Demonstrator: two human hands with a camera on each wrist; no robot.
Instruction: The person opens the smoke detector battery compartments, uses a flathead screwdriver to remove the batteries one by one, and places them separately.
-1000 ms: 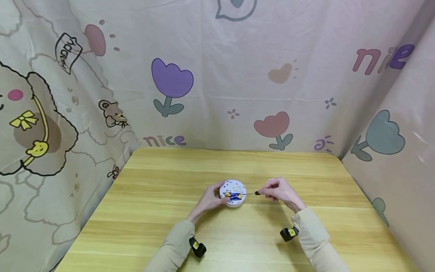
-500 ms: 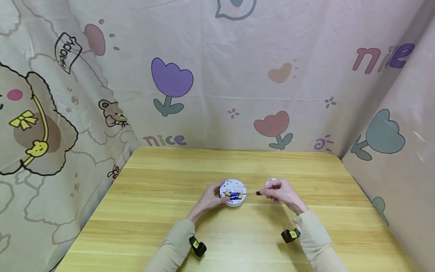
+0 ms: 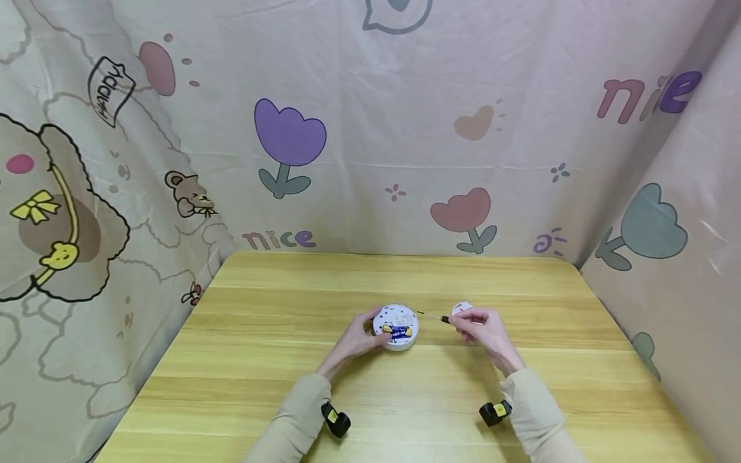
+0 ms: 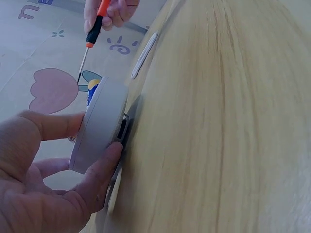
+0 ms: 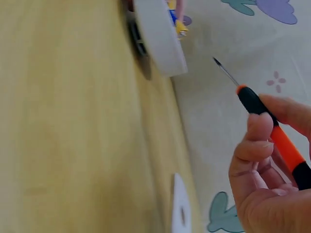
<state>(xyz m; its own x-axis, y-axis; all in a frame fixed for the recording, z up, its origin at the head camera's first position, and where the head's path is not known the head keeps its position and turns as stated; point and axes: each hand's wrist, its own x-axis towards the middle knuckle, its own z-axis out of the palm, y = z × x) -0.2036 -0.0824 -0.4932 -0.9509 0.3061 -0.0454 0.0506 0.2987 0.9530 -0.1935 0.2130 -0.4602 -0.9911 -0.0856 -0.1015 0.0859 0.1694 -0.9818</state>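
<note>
A round white device (image 3: 403, 312) is held by its left side in my left hand (image 3: 360, 337). On its face lies a blue-and-yellow battery (image 3: 398, 332). The left wrist view shows the thumb on the face and fingers at the underside, near a dark bracket (image 4: 124, 127). My right hand (image 3: 485, 329) pinches a screwdriver (image 5: 286, 146) by its black-and-orange handle. Its thin metal shaft points left, and the tip stands in the air apart from the device, near the right rim.
A flat white disc (image 3: 461, 307) lies on the wooden table (image 3: 278, 308), partly behind the right hand. Around the table hangs a printed curtain (image 3: 370, 122). Black wrist cameras (image 3: 336, 421) sit on both sleeves.
The screwdriver tip has lifted off the battery area of the device and moved up and slightly right with my right hand. My left hand keeps its hold on the device.
</note>
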